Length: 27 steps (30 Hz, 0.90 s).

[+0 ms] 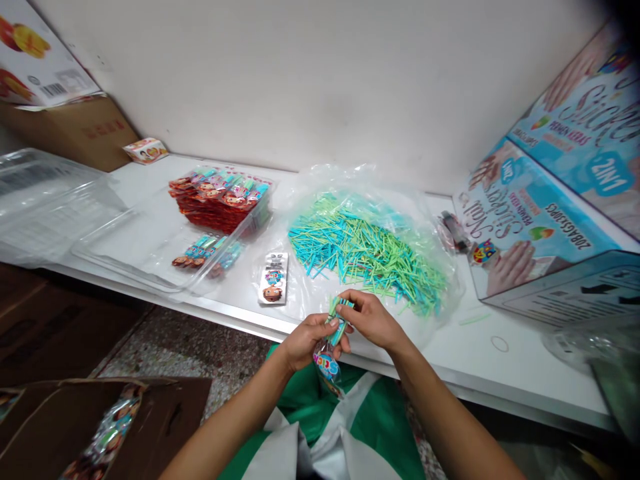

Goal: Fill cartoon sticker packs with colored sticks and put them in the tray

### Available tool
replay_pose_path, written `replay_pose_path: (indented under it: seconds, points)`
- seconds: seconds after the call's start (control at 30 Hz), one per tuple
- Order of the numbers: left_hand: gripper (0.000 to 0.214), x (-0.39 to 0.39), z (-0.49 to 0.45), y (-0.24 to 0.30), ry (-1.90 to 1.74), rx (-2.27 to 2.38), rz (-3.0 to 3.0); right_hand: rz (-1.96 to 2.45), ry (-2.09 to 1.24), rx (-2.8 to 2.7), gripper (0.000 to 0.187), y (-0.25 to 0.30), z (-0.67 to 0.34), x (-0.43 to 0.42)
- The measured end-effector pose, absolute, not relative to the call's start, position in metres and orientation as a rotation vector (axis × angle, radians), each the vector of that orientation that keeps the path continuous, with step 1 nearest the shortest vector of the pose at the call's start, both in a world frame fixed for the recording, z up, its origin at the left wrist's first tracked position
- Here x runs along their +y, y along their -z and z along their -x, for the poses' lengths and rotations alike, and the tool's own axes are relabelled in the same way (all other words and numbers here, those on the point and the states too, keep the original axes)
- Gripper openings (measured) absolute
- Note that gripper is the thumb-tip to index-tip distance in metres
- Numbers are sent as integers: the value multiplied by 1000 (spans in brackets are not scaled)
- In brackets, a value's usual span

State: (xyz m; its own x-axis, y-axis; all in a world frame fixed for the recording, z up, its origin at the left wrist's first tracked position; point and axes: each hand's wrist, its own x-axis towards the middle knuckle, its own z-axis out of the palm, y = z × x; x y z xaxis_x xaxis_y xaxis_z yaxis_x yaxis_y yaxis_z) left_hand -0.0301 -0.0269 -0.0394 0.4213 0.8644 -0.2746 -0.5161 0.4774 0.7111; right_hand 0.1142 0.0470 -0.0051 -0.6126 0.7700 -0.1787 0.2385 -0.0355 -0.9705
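My left hand (309,341) is closed around a small printed clear plastic bag (327,365), whose lower end hangs over my lap. Sticking out at its upper end is a bunch of thin green and blue sticks (340,317). Fingers of my right hand (371,320) pinch that bunch from the other side. Just beyond my hands, a large pile of similar sticks (360,247) lies on a spread clear plastic sheet or bag (320,183). To the left of the pile is a stack of small flat printed bags (273,280).
Left on the white table (430,353), a clear tray (135,280) holds many filled packets (220,200). Empty clear trays (45,200) stand further left. Printed cartons (530,233) rise at right beside a rubber band (499,344). An open brown box (170,420) with packets sits lower left.
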Motion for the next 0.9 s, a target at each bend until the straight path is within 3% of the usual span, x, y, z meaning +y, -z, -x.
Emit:
replay_pose_path:
  seconds: [0.17,0.67,0.9]
  points:
    - [35,-27,28,38,-961,703,-591,1091,-1626,-1850,8,4,-113,46]
    - [41,-26,29,36,-943,757,-619,1035,-1610,-1901,15,3,-116,45]
    - [36,-27,27,30,-969,833,-729,1133,-1444,-1989,7,12,-116,43]
